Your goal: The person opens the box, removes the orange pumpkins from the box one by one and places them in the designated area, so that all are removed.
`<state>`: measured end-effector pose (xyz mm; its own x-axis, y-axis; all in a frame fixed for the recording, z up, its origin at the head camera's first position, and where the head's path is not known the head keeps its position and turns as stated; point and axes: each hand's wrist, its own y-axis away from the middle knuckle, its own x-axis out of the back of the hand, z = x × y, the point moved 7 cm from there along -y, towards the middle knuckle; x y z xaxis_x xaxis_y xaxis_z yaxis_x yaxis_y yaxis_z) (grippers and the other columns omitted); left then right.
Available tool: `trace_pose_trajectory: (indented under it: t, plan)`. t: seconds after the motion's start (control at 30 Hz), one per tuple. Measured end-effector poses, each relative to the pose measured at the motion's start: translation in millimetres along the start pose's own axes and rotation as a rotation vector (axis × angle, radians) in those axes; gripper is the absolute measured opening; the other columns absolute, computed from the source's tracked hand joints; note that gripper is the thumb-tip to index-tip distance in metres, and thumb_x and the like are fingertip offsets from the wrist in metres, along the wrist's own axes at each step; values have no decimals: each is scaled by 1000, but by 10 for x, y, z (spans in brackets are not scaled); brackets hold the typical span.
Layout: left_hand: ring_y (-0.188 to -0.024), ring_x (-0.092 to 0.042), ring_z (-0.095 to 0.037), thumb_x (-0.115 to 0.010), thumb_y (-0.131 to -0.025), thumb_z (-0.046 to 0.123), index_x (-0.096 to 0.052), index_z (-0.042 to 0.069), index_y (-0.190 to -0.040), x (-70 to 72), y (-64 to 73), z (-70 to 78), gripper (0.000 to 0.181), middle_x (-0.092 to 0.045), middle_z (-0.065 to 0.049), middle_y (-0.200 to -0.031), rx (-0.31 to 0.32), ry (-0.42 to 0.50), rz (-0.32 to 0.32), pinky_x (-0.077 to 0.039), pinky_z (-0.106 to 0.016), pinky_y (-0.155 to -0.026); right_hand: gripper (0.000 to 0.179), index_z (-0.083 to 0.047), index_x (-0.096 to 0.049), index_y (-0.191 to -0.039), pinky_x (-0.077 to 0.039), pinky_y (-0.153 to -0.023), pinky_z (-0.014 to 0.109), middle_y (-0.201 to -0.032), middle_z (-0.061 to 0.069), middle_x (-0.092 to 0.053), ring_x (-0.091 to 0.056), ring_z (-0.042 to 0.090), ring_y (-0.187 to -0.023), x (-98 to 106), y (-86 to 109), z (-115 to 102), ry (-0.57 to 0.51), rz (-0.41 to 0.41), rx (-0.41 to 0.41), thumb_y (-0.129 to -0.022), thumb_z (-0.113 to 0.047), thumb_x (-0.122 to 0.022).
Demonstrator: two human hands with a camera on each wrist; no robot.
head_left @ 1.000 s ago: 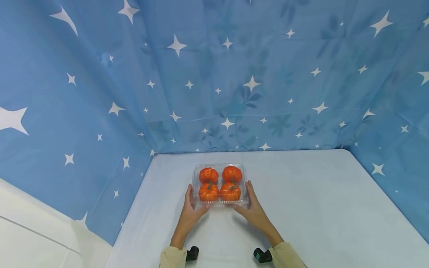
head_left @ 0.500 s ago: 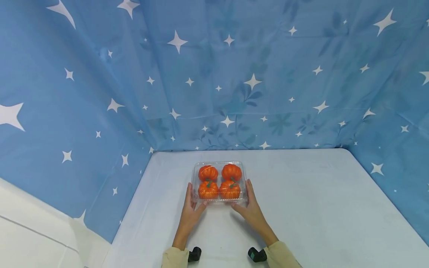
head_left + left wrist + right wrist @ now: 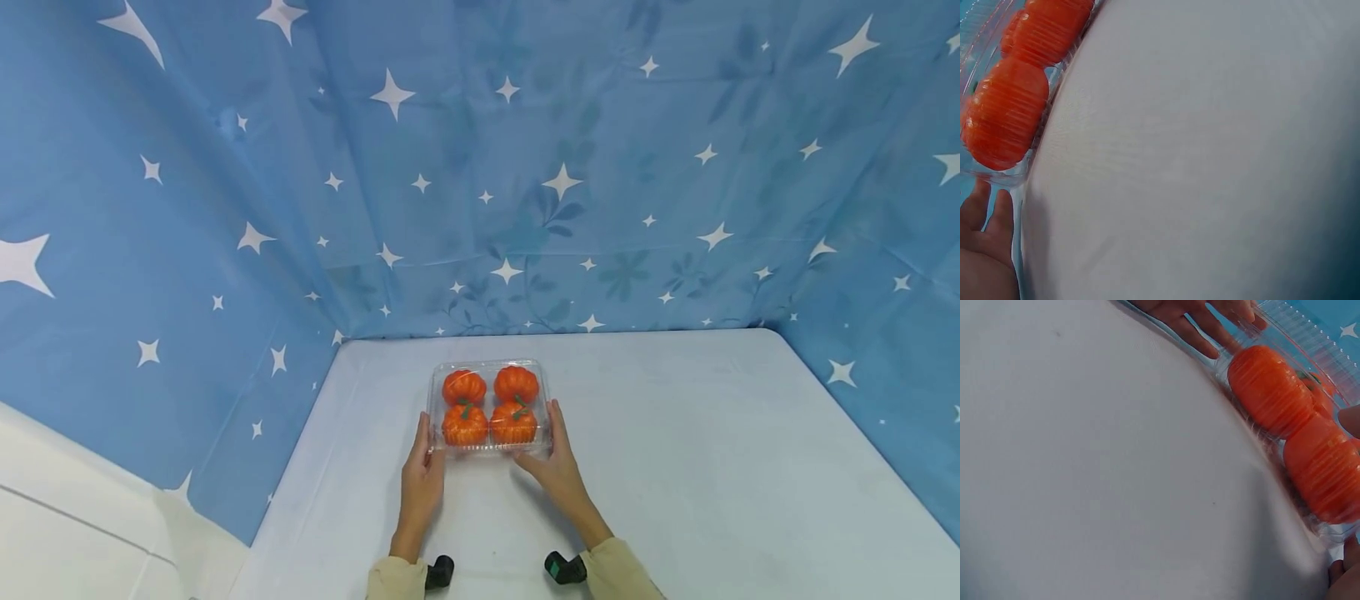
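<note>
A clear plastic clamshell box (image 3: pixel 491 398) with several small orange pumpkins (image 3: pixel 465 425) inside lies on the white table. The pumpkins have green stems and sit in two rows. My left hand (image 3: pixel 422 483) is at the box's front left corner, fingers along its left side and thumb back from the front edge. In the left wrist view, those straight fingers (image 3: pixel 1000 219) reach the box corner. My right hand (image 3: pixel 558 479) lies at the front right corner, fingers extended along the right side, thumb near the front edge. The right wrist view shows its thumb (image 3: pixel 1350 420) before the pumpkins.
The white table (image 3: pixel 712 467) stretches right of the box and in front of it. A blue curtain (image 3: pixel 637 192) with white stars hangs behind and at both sides. A white panel (image 3: pixel 82 517) stands at the lower left. Black wrist devices (image 3: pixel 439 572) sit by both sleeves.
My left thumb has drawn back from the box's front edge toward the left fingers. The box appears slightly higher in the head view, as does the table; the forearms have come closer together.
</note>
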<state>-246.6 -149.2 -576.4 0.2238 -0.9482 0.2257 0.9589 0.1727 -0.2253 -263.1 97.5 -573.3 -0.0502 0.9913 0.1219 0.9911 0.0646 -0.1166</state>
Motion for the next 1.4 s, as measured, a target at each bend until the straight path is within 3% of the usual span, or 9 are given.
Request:
trace_pose_trajectory:
  t: [0.23, 0.37, 0.6, 0.83, 1.03, 1.13, 1.27, 1.4]
  plan:
    - [-147, -47, -29, -54, -110, 1, -43, 1, -162, 63, -2, 67, 53, -48, -15, -161, -60, -53, 100, -43, -46, -115, 110, -7, -7, -172, -9, -126, 70, -178, 19, -2, -3, 46, -162, -43, 17, 8, -18, 44, -10, -92, -13, -83]
    - [-149, -45, -30, -53, -110, -1, -41, -1, -163, 51, -11, 66, 53, -45, -15, -163, -57, -50, 102, -42, -44, -116, 109, -4, -11, -171, -11, -127, 68, -178, 18, -2, -4, 45, -162, -61, 9, 23, -36, 92, -7, -91, -10, -84]
    - [-156, -32, -32, -48, -113, 0, -34, -2, -165, -3, -11, 55, 54, -33, -17, -170, -52, 4, 83, -30, -18, -118, 99, -1, -19, -170, -15, -128, 64, -178, 16, -10, -9, 41, -162, -68, 51, 27, -33, 197, 29, -93, -7, -81]
    - [-157, -33, -30, -49, -114, 5, -34, 0, -166, 13, -13, 59, 54, -33, -13, -171, -45, -41, 76, -33, -40, -121, 76, -3, -24, -170, -32, -122, 51, -177, 14, -16, -20, 35, -160, 32, 117, -14, 64, 150, 89, -105, -4, -65]
    - [-157, -32, -31, -49, -114, 5, -33, 1, -166, -4, 20, 41, 54, -32, -14, -172, -28, -45, 53, -33, -44, -121, 59, 0, -34, -165, -32, -118, 28, -174, 12, -26, -28, 31, -157, 188, 151, -56, 130, 115, 120, -110, -2, -53]
    - [-156, -34, -32, -48, -114, 4, -31, 1, -167, 0, 38, 37, 56, -33, -13, -172, -15, -44, 46, -33, -45, -121, 57, 2, -41, -162, -33, -118, 33, -172, 13, -32, -30, 34, -156, 247, 154, -120, 177, 112, 145, -107, -2, -58]
    - [-155, -36, -34, -48, -113, 2, -20, 2, -170, 21, 44, 28, 64, -31, -13, -173, 15, -25, 23, -33, -45, -121, 56, 1, -49, -159, -33, -120, 53, -170, 14, -36, -33, 39, -155, 315, 137, -245, 226, 125, 164, -105, -5, -65]
    - [-155, -34, -37, -45, -113, 1, -9, 4, -172, 18, 15, 44, 70, -23, -16, -175, 27, -8, -45, -32, -45, -120, 54, -3, -51, -159, -31, -121, 55, -169, 10, -40, -34, 35, -156, 382, 48, -416, 236, 145, 172, -108, -15, -64]
